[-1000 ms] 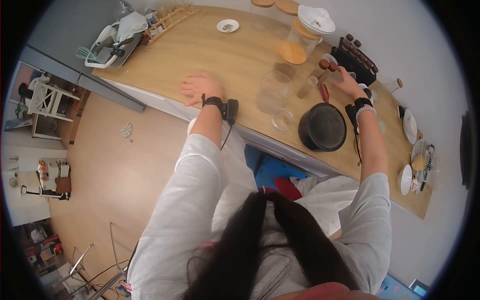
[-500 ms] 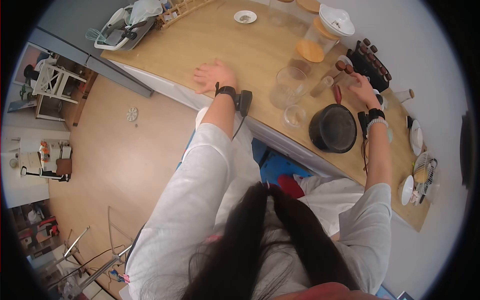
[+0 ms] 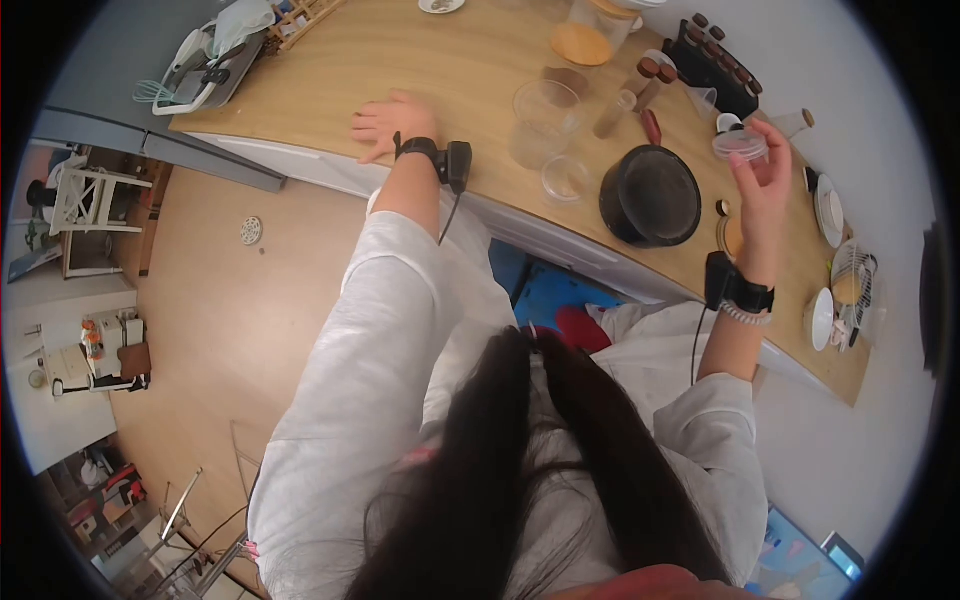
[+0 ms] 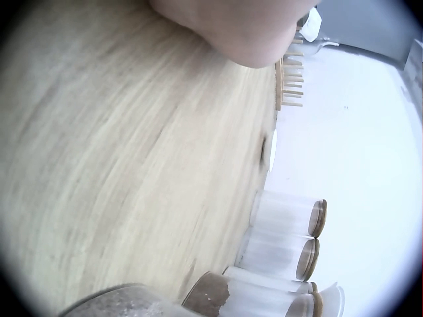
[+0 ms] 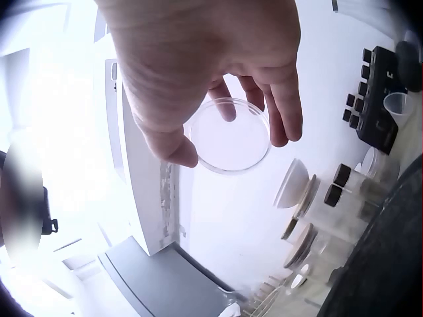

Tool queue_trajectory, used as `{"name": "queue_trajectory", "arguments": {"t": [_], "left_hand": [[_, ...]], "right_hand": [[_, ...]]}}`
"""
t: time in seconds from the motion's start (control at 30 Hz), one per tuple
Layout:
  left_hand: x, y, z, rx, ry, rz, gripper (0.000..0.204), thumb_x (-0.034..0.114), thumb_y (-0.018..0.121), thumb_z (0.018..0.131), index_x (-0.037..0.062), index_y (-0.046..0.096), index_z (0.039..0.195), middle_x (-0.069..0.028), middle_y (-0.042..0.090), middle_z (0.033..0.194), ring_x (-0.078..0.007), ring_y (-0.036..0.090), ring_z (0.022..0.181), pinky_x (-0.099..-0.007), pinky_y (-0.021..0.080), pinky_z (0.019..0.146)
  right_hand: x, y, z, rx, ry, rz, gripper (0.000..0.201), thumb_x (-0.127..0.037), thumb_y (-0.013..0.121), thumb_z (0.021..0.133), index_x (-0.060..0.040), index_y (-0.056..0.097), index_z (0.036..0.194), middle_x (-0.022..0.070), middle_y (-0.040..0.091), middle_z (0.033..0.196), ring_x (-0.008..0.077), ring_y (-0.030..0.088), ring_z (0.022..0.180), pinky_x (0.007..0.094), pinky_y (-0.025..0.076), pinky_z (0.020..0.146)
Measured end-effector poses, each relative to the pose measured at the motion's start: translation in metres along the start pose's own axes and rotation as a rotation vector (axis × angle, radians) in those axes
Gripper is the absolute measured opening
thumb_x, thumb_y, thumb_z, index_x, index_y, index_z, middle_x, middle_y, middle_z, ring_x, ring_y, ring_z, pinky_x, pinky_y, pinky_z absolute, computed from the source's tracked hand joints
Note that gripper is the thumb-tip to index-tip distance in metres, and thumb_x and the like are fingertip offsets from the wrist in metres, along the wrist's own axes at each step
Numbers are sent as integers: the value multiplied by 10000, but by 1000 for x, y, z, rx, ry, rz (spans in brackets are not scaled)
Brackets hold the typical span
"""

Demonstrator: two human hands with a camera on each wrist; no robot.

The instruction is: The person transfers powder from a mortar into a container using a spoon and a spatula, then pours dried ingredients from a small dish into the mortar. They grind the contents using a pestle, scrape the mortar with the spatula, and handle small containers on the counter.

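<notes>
My right hand (image 3: 765, 170) is raised over the right side of the counter, thumb and fingers pinching a shallow clear round dish (image 3: 740, 145) by its edge. In the right wrist view the clear round dish (image 5: 231, 137) shows a thin rim with nothing visible inside. My left hand (image 3: 398, 122) rests on the wooden counter near its front edge, fingers straight and spread. A black pot (image 3: 650, 197) with a red handle (image 3: 652, 127) sits between my hands. To its left stand a small clear container (image 3: 565, 180) and a tall clear jar (image 3: 546, 120).
Behind the pot are cork-topped tubes (image 3: 655, 80), a clear funnel (image 3: 703, 99) and a black spice rack (image 3: 715, 70). A wooden-lidded jar (image 3: 582, 45) stands farther back. White bowls (image 3: 820, 320) and a wire basket (image 3: 852, 275) line the right end; a utensil tray (image 3: 205, 75) is far left.
My right hand has moved from beside the spice rack toward me and to the right, lifting the clear dish. The funnel there is now in plain view. My left hand stays on the counter.
</notes>
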State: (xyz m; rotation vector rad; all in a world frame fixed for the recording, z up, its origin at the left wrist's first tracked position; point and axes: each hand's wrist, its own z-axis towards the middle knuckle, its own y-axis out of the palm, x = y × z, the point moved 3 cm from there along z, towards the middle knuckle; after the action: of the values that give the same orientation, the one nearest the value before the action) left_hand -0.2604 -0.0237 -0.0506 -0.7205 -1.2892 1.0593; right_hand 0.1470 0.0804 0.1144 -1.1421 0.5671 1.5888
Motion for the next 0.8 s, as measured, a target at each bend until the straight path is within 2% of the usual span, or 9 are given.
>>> {"name": "queue_trajectory", "arguments": {"t": [0.07,0.13,0.27,0.4,0.5,0.6,0.8], "left_hand": [[0,2,0,-4,12,-8,516,419,466,861,-21,449,1129,-128,423,1158,-296,381,1119,-665,252,942],[-1,-1,-2,-4,21,-14,515,415,463,862,-22,447,1134,-127,424,1157,-294,386,1109,-664,246,946],[-1,-9,-5,-56,4,-29,530,405,441,869,-29,431,1172,-128,417,1168,-289,383,1091,-659,229,955],[-1,-7,-3,-71,-9,-57,534,393,417,873,-33,420,1194,-131,407,1195,-289,359,1111,-660,221,956],[-1,-7,-3,-91,3,-64,523,387,416,870,-29,424,1186,-133,400,1220,-288,350,1118,-662,215,959],[0,-9,-3,-99,-6,-59,512,385,420,866,-23,432,1175,-135,397,1232,-286,351,1118,-660,218,955],[-1,-5,-3,-22,3,-40,502,384,429,859,-22,451,1154,-141,409,1216,-291,354,1115,-661,228,941]], "right_hand": [[-17,27,-23,-23,-77,77,406,-17,646,784,-12,471,1150,58,484,1077,149,537,965,276,458,841],[-18,58,-44,-49,-54,129,401,-30,678,740,-24,477,1088,74,474,1078,166,506,1021,297,446,863],[-21,115,-72,-43,-183,-272,466,-40,717,635,-35,468,1028,139,432,1061,259,470,1025,345,413,892],[-6,153,-89,52,-163,-310,443,-33,705,643,-38,448,1004,161,395,1084,315,447,1042,392,397,909],[16,169,-94,128,-164,-330,438,-28,689,678,-45,396,1003,190,316,1127,367,418,1093,445,387,919],[36,177,-98,201,-186,-295,448,-70,708,707,-42,400,1030,186,324,1151,340,396,1096,421,349,941],[54,179,-104,185,-150,-356,499,-99,698,736,-12,396,1123,193,305,1180,353,381,1128,433,342,960]]}}
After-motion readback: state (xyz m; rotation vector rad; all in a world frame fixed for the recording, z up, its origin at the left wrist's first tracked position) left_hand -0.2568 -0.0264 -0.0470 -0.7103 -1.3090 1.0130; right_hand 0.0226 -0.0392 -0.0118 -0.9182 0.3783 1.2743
